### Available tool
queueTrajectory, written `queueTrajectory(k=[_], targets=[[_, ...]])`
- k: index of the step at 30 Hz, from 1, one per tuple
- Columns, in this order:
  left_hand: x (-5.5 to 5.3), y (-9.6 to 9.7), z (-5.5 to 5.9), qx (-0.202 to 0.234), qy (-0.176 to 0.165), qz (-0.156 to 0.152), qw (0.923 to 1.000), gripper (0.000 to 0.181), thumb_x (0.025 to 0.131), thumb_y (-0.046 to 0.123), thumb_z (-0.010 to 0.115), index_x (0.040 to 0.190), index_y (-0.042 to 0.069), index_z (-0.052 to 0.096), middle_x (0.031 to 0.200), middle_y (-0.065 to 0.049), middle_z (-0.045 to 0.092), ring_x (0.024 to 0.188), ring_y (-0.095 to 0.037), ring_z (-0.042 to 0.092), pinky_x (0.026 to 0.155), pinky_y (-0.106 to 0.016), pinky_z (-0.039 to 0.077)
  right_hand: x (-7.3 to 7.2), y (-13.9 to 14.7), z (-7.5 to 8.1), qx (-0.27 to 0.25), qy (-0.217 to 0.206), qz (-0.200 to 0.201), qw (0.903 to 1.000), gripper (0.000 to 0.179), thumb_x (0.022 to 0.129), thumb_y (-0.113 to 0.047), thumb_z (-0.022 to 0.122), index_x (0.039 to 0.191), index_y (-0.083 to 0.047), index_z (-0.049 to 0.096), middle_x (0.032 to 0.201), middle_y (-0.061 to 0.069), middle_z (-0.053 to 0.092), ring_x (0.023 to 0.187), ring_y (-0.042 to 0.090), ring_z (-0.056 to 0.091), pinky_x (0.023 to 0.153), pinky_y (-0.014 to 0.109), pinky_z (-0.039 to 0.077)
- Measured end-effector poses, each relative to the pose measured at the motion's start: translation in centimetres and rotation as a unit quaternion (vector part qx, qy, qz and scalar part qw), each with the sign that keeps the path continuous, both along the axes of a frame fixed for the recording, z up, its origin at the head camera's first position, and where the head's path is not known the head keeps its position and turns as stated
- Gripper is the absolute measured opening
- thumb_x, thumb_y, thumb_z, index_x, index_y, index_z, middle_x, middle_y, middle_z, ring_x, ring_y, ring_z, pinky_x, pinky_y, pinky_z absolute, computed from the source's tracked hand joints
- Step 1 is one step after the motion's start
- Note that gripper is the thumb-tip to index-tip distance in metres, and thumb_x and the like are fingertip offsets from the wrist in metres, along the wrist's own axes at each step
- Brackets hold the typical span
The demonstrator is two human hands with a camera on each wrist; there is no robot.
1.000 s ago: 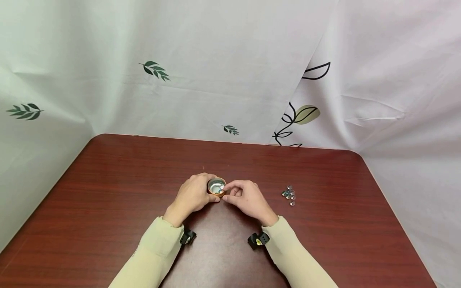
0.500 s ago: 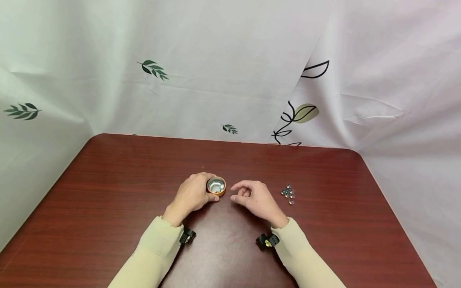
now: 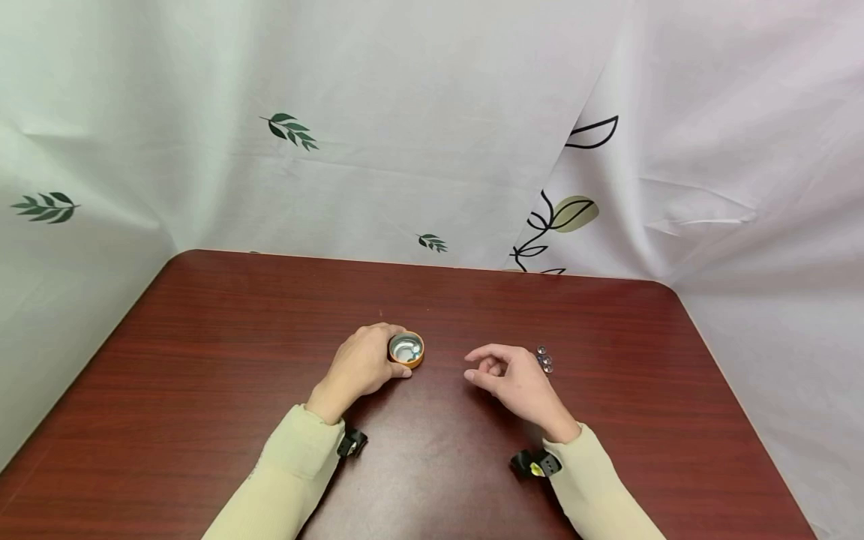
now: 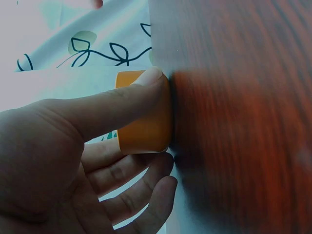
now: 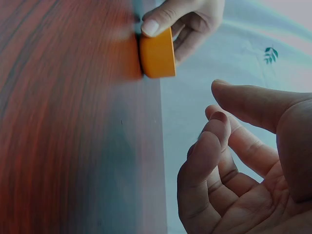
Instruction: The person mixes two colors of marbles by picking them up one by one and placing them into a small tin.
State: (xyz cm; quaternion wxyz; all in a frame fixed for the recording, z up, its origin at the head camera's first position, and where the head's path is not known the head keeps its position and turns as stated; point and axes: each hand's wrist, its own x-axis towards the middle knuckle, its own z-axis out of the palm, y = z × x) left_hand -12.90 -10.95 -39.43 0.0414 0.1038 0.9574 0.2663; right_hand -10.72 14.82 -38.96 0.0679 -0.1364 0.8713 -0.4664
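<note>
A small round orange tin (image 3: 406, 363) with a silvery inside stands on the table, its open top facing up. My left hand (image 3: 364, 361) grips it from the left; the left wrist view shows the thumb along the orange wall (image 4: 146, 117) and the fingers on the far side. A few shiny glass pieces lie at the bottom of the tin. To the right, above the table, my right hand (image 3: 516, 379) has loosely bent fingers with nothing between thumb and fingertips. Just beyond it lie several clear glass beads (image 3: 547, 368), partly hidden by that hand.
The dark red wooden table (image 3: 270, 315) has rounded back corners. White cloth (image 3: 405, 150) printed with leaves hangs behind it and at both sides. A small black camera is strapped to each wrist, on cream sleeves (image 3: 290, 450).
My right hand has moved away from the tin, to the right, and now covers some of the beads. My left hand and the tin have stayed in place.
</note>
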Motion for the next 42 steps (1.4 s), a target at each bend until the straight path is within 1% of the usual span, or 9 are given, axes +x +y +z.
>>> queueTrajectory(k=[5,14,22,31,35,42], targets=[[0.0,0.1,-0.1,0.001,0.002,-0.002,1.0,0.062,0.073,0.028,0.092,0.127,0.012,0.068,0.122,-0.004,0.068,0.107,-0.028,0.065,0.087,-0.047,0.051,0.5,1.1,0.0,0.005,-0.001,-0.021,0.9998,0.017,0.086,-0.013,0.08,0.102,-0.009,0.076,0.074,-0.003,0.06,0.065,0.012,0.056,0.061,0.024,0.046],[0.0,0.0,0.0,-0.001,-0.003,0.0,1.0,0.063,0.073,0.028,0.092,0.128,0.012,0.068,0.124,-0.005,0.068,0.108,-0.028,0.064,0.087,-0.046,0.051,0.9,2.4,-0.1,0.012,-0.002,-0.03,0.9995,0.018,0.086,-0.012,0.079,0.103,-0.009,0.075,0.074,-0.004,0.06,0.063,0.012,0.056,0.061,0.024,0.046],[0.0,0.0,0.0,-0.001,-0.001,0.0,1.0,0.063,0.073,0.029,0.092,0.128,0.011,0.068,0.125,-0.005,0.067,0.109,-0.028,0.065,0.088,-0.046,0.051,1.3,4.1,-0.3,0.021,-0.002,-0.05,0.9985,0.018,0.085,-0.011,0.08,0.102,-0.009,0.075,0.074,-0.003,0.06,0.063,0.012,0.056,0.061,0.024,0.046],[0.0,0.0,0.1,0.002,0.0,-0.003,1.0,0.062,0.073,0.028,0.092,0.127,0.011,0.068,0.124,-0.005,0.068,0.108,-0.027,0.065,0.088,-0.046,0.051,2.0,6.4,-0.4,0.024,-0.002,-0.075,0.9969,0.019,0.085,-0.014,0.081,0.103,-0.009,0.075,0.076,0.0,0.061,0.062,0.011,0.056,0.059,0.024,0.046],[0.1,0.0,0.0,0.002,0.001,-0.001,1.0,0.061,0.073,0.028,0.092,0.127,0.012,0.069,0.123,-0.004,0.068,0.107,-0.026,0.065,0.087,-0.045,0.051,2.0,7.1,-0.3,0.024,0.0,-0.081,0.9964,0.021,0.085,-0.012,0.081,0.104,-0.008,0.075,0.076,0.001,0.061,0.061,0.01,0.055,0.058,0.024,0.046],[0.0,-0.1,0.0,0.001,-0.005,0.002,1.0,0.06,0.073,0.027,0.092,0.127,0.012,0.068,0.121,-0.003,0.068,0.105,-0.026,0.065,0.085,-0.045,0.052,1.9,7.9,-0.4,0.034,-0.003,-0.086,0.9957,0.023,0.083,-0.01,0.082,0.104,-0.006,0.074,0.076,0.001,0.061,0.064,0.009,0.056,0.061,0.022,0.045]])
